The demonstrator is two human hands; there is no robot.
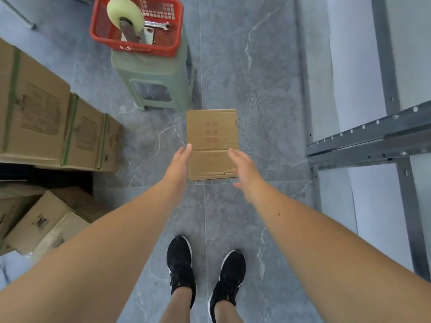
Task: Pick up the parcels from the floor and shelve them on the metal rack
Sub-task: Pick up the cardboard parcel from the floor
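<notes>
A flat brown cardboard parcel (212, 138) with faint red print lies on the grey marbled floor ahead of my feet. My left hand (179, 165) hovers at the parcel's left edge, fingers straight and apart from it, holding nothing. My right hand (243, 167) hangs over the parcel's right near corner, fingers spread, empty. The grey metal rack (363, 141) stands at the right, with one shelf beam jutting toward me and pale shelf boards above and below it.
A green plastic stool (154, 78) carries a red basket (137, 24) with a caster wheel and a wrench, just beyond the parcel. Stacked cardboard cartons (46, 117) line the left; more tilted cartons (39, 220) lie at near left. My black shoes (205, 271) stand below.
</notes>
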